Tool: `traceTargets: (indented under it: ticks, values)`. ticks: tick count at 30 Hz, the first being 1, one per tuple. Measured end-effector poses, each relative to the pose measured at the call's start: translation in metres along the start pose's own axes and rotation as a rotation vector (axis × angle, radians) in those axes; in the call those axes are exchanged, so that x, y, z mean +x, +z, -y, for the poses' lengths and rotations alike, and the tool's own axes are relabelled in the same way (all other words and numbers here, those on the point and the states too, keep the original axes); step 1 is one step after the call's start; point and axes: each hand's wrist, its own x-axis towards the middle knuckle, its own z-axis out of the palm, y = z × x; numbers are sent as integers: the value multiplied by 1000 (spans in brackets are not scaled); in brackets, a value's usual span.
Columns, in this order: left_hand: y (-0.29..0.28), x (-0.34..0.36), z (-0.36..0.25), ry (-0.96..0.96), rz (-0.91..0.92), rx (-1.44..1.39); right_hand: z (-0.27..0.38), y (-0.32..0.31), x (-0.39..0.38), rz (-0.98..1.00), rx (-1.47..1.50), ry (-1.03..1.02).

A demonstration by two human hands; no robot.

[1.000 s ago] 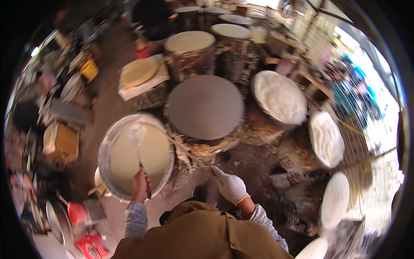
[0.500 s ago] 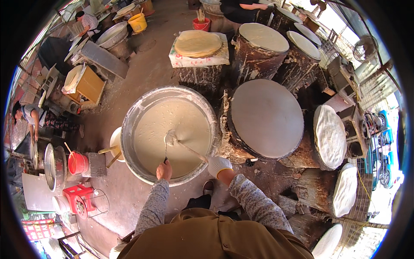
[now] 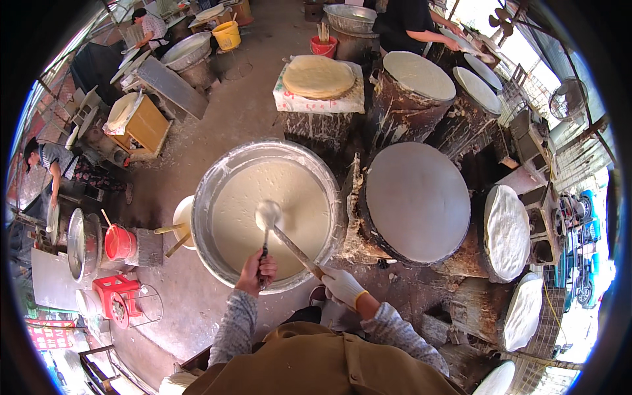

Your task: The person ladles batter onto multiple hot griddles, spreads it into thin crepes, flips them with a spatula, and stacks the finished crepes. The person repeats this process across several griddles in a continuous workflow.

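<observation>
A large metal basin (image 3: 203, 253) of pale batter (image 3: 240, 197) sits in front of me. My left hand (image 3: 258, 271), bare, is closed round the dark handle of a ladle (image 3: 268, 214), whose batter-coated bowl is over the middle of the basin. My right hand (image 3: 342, 287), in a white glove, grips a wooden stick (image 3: 298, 250) that slants across the near right rim. The stick's far end meets the ladle bowl; whether they touch I cannot tell. To the basin's right lies a round grey griddle (image 3: 418, 201) with a bare-looking, smooth top.
A pale bucket (image 3: 184, 220) with wooden handles stands left of the basin. Flatbreads are stacked on a cloth-covered stand (image 3: 318, 99) beyond it. More round griddles (image 3: 419, 75) line the right side. A red bucket (image 3: 120, 243) stands at left. Other people work farther off.
Both hands have come up and closer together near the basin's near rim. The ladle bowl looks raised from the batter, and more of the stick shows. The whole view has shifted slightly.
</observation>
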Motion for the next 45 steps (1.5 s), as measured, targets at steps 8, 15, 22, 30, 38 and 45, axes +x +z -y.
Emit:
traceTargets:
  ticks: [8, 15, 22, 30, 38, 45]
  values:
    - [152, -145, 12, 512, 212, 750, 129, -11, -51, -16, 14, -486]
    - [235, -244, 34, 1117, 148, 1072, 215, -18, -111, -108, -103, -893]
    - [169, -224, 32, 808, -250, 934, 168, -23, -75, -551, -525, -1024]
    - [125, -174, 59, -88, 176, 102, 67, -23, -63, -748, -818, -735]
    - [185, -131, 118, -126, 220, 282, -78, -88, -126, -973, -724, -562]
    - [250, -64, 219, -107, 297, 715, -65, -121, -187, -565, 791, -366]
